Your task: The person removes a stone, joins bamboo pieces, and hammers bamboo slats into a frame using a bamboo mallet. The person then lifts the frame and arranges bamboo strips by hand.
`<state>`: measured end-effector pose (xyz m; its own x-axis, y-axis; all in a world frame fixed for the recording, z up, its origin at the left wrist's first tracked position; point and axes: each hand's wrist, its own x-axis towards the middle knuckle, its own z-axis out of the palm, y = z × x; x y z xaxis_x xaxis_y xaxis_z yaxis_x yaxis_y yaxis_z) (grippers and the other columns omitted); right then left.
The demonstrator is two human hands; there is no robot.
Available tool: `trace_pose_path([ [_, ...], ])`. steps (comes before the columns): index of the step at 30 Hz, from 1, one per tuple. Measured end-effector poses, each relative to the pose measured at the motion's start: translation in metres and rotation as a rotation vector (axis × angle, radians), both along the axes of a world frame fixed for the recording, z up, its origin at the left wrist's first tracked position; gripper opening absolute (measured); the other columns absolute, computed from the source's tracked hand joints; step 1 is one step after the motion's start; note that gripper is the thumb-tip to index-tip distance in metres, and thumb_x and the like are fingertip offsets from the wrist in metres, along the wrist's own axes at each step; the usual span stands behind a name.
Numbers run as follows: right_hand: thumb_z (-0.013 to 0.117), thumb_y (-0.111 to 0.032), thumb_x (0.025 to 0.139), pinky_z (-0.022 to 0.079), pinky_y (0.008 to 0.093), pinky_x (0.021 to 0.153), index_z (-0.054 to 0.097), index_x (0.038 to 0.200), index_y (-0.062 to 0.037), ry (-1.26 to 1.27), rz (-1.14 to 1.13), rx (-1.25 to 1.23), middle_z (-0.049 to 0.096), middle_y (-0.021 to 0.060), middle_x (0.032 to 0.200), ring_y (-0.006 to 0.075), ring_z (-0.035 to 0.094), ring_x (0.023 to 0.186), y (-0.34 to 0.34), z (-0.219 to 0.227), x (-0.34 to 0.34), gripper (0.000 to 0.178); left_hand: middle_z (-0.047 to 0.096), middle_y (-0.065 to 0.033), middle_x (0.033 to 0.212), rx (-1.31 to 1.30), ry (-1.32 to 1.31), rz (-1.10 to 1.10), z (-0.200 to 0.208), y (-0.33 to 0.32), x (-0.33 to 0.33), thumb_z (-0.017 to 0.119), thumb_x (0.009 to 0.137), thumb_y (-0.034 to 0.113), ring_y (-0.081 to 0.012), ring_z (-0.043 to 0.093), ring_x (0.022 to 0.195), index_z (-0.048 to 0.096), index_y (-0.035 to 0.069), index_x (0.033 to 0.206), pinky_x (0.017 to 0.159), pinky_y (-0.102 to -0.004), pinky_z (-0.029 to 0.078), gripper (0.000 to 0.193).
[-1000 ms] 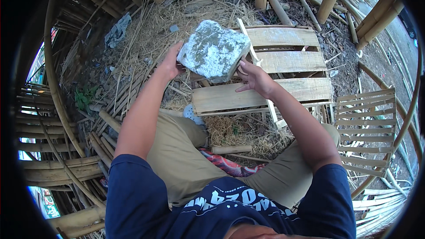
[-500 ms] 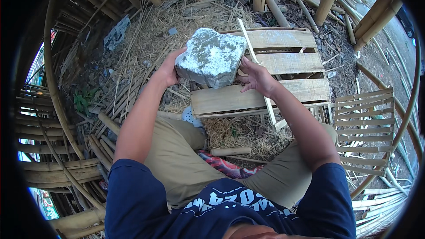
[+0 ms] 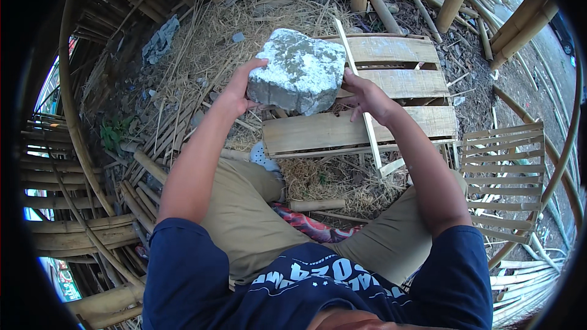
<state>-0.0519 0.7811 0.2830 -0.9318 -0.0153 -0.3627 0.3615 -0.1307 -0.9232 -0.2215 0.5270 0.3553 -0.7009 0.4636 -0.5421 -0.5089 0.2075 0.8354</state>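
While the person is sitting with knees spread, both hands are gripping a rough stone block between them, standing apart on its opposite sides. The left hand (image 3: 241, 88) is clasping the block's left edge, its thumb lying near the top face, and the right hand (image 3: 372, 98) is bearing against the right edge, some of its fingers pointing downward. The stone block (image 3: 298, 72), grey with chalky white patches, is showing its broad face upward and is covering part of the left end of a low slatted counter (image 3: 403, 84); whether its underside is touching the slats, I cannot tell. A thin pale strip (image 3: 372, 139) is lying aslant across the counter, passing just right of the block and partly behind the right hand.

Nearer the person, a perforated light-blue shoe (image 3: 262, 156) is showing beside the left knee, and a short bamboo piece (image 3: 317, 205) is lying on dry shavings. A red patterned cloth (image 3: 312, 226) is spreading between the khaki trousers (image 3: 251, 220). Beyond the right knee, a slatted bamboo panel (image 3: 504, 206) is leaning at the side.
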Motion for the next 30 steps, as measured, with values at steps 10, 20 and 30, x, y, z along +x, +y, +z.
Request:
trace_pose_path([
  [10,0.032,-0.074,0.099,0.057,0.0360,0.069,0.031,0.159,-0.0029,-0.073,0.013,0.130,0.041,0.0214,0.158,0.0329,0.059,0.131,-0.008,0.004,0.018,0.092,0.074,-0.0167,0.115,-0.656,0.987,-0.010,0.057,-0.006,0.000,0.091,0.050,0.040,-0.0258,0.071,0.104,0.068,-0.001,0.126,0.090,-0.0364,0.053,0.090],
  [20,0.031,-0.071,0.100,0.060,0.0429,0.074,0.038,0.154,0.0016,-0.059,0.085,0.192,0.043,0.0265,0.155,0.0386,0.059,0.129,-0.016,0.010,0.027,0.091,0.070,-0.0223,0.123,-0.783,0.948,0.249,0.053,-0.110,-0.045,0.090,0.051,0.044,-0.0302,0.070,0.112,0.066,-0.004,0.130,0.098,-0.0375,0.052,0.095],
  [30,0.032,-0.070,0.102,0.058,0.0365,0.061,0.049,0.145,0.0019,-0.117,0.044,0.235,0.054,0.0206,0.147,0.0320,0.066,0.119,-0.018,0.008,0.035,0.085,0.071,-0.0208,0.119,-1.296,0.946,-0.144,0.006,-0.089,-0.045,0.090,0.053,0.041,-0.0374,0.069,0.111,0.067,0.000,0.118,0.095,-0.0462,0.055,0.081],
])
